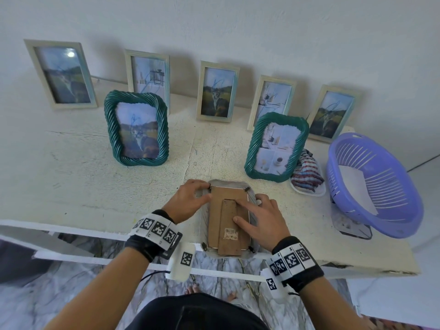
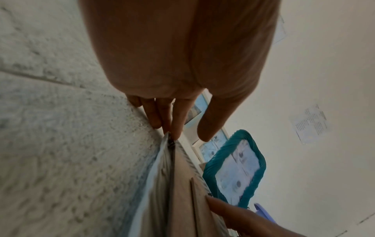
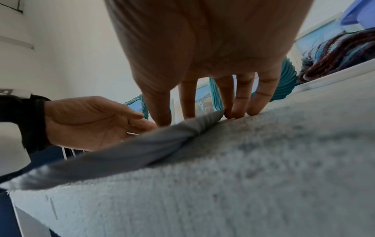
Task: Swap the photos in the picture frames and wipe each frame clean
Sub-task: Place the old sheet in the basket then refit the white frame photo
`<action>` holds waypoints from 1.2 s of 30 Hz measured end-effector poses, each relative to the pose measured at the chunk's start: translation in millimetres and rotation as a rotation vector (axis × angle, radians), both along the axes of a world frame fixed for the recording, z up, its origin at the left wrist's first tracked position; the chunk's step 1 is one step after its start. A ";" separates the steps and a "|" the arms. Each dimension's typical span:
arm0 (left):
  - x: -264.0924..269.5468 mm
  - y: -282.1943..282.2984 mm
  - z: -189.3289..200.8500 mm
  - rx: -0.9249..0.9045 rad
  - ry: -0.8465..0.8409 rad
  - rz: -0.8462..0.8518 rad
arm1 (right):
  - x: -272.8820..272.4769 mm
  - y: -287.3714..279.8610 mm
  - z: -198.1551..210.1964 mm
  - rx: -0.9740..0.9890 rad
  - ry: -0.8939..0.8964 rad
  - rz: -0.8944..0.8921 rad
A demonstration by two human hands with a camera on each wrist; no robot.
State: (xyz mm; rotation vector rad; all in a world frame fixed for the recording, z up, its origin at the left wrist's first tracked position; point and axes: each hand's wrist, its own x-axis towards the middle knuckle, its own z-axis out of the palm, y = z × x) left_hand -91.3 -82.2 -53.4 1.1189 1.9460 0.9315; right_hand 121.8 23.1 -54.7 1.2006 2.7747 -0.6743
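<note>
nearby, teal frames [image 1: 136, 128] flank the face-down frame [image 1: 228, 216] under both flat hands [image 1: 260, 221].

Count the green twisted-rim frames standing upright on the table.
2. One green frame stands left of centre; the other green frame stands right of centre, beside the striped cloth. Both sit before the pale frames.
</note>
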 end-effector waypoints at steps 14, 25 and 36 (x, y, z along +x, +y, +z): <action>-0.1 -0.4 -15.6 -0.014 0.055 0.015 | 0.2 -2.7 0.6 0.013 -0.003 -0.007; 17.9 -69.3 -11.4 0.083 0.389 -0.143 | -7.9 -23.5 7.1 -0.079 0.092 -0.107; 23.9 -95.0 -3.3 -0.007 0.422 -0.252 | -8.1 -22.4 2.5 -0.079 0.093 -0.099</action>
